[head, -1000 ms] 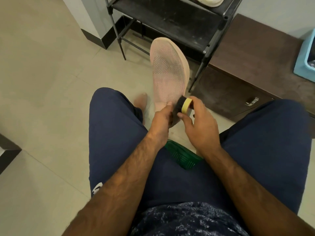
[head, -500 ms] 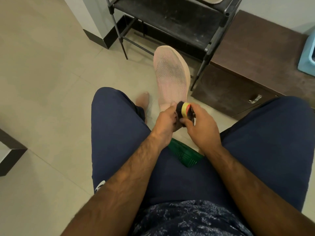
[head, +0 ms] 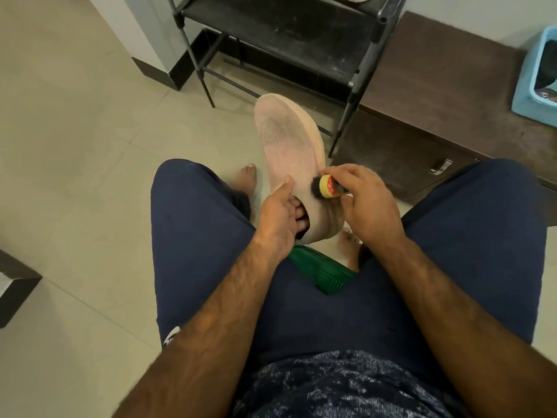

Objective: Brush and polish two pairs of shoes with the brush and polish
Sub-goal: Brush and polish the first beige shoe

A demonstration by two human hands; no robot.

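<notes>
Pink shoe [head: 287,146] over pale tiled floor [head: 75,131]

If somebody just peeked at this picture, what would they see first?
First the pink mesh shoe, right in the middle, toe pointing away: the left hand grips it with fingers tucked into its opening. Next the yellow and red polish bottle in the right hand, its black sponge tip against the shoe's side. A green ribbed thing peeks out below, between the legs.
</notes>
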